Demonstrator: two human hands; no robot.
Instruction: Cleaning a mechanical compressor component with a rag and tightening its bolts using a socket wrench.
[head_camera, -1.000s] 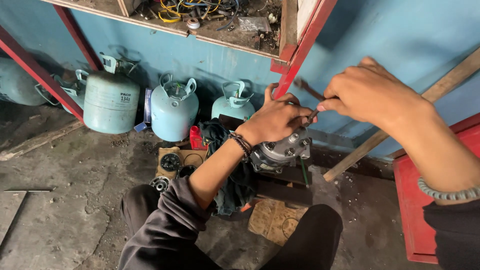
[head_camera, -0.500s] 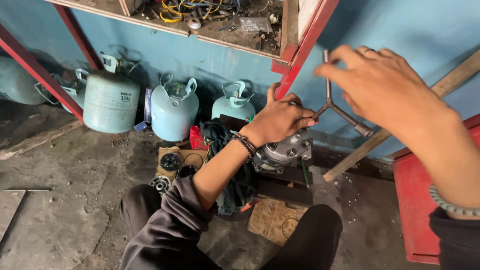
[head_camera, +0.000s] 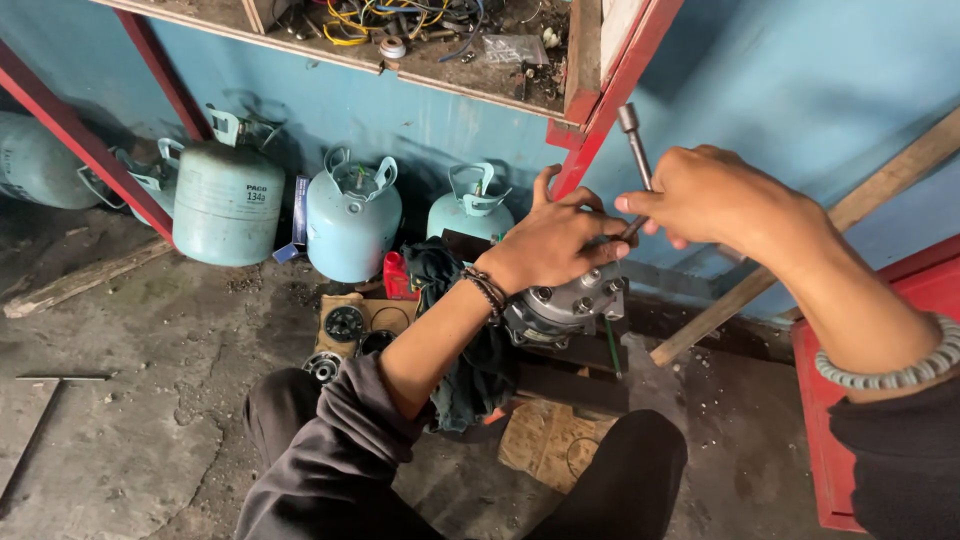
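Note:
My left hand (head_camera: 555, 240) presses down on top of a grey metal compressor body (head_camera: 565, 305) with bolts around its rim, holding it steady between my knees. My right hand (head_camera: 715, 195) grips the steel shaft of a socket wrench (head_camera: 634, 145), whose free end points up and to the left. The wrench's lower end is hidden between my two hands, above the compressor. A dark cloth (head_camera: 480, 365) lies beside the compressor under my left forearm.
Pale blue gas cylinders (head_camera: 352, 218) stand against the blue wall. A red shelf frame (head_camera: 620, 85) holds wires and clutter above. Round metal parts lie on a cardboard piece (head_camera: 352, 322). A wooden plank (head_camera: 780, 270) leans at right, beside a red box (head_camera: 835, 430).
My right hand swung the wrench around: its handle pointed down to the right half a second ago and now stands up to the left. My left hand stayed on the compressor.

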